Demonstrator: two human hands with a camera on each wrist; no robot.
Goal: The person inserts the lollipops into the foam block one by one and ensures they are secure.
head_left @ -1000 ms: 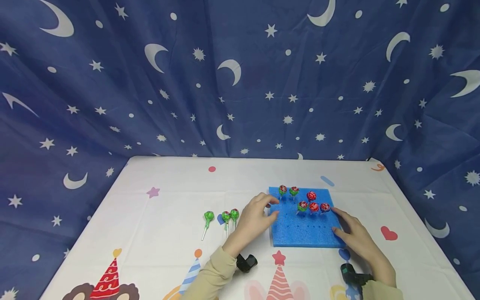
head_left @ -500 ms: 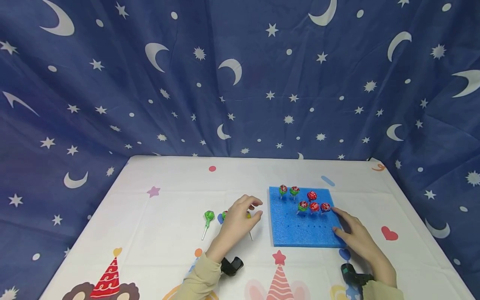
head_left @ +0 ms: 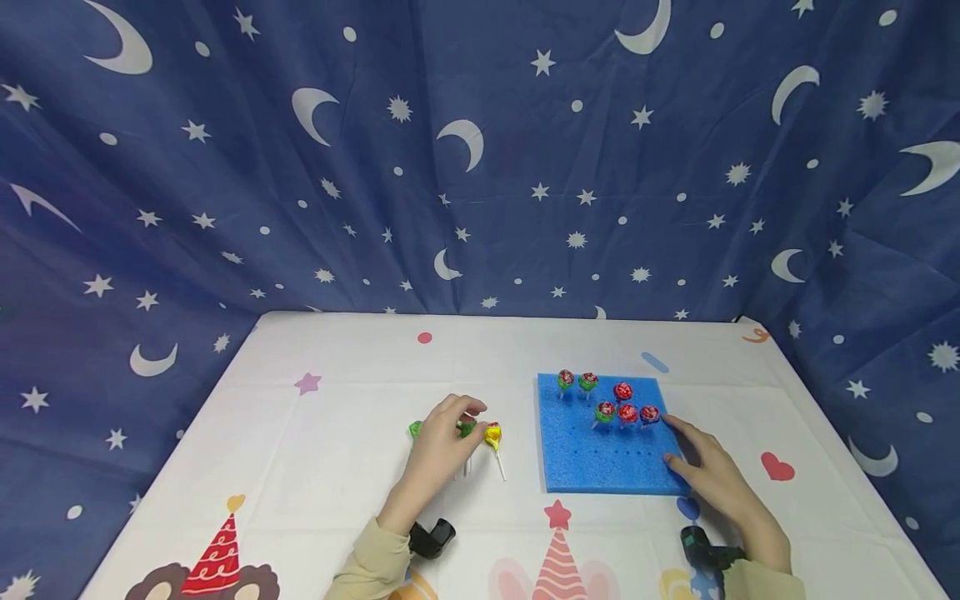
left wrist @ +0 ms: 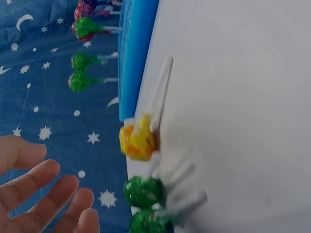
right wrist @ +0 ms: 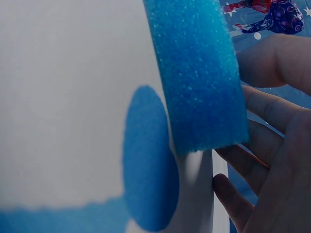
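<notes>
My left hand point(head_left: 437, 443) hovers above the loose lollipops left of the board, fingers bent and apart, holding nothing. In the left wrist view its fingers point(left wrist: 60, 194) stand away from two green lollipops point(left wrist: 143, 191) and a yellow lollipop point(left wrist: 138, 141). From the head, the yellow lollipop point(head_left: 492, 435) lies just right of the thumb, and the hand partly covers the green ones. A blue foam board point(head_left: 615, 471) bears several upright lollipops, red point(head_left: 622, 392) and green-and-red point(head_left: 588, 382). My right hand point(head_left: 712, 475) rests against the board's right edge, thumb and fingers spread along it.
Rows of small holes run across the foam board point(head_left: 566, 479). A white printed tablecloth point(head_left: 315, 467) covers the table, and a blue star-patterned curtain point(head_left: 510, 158) hangs behind it. Each wrist wears a black camera point(head_left: 432, 539).
The left hand has moved left from the board's left edge to above the loose lollipops, uncovering the yellow one. The right hand and the board have stayed in place.
</notes>
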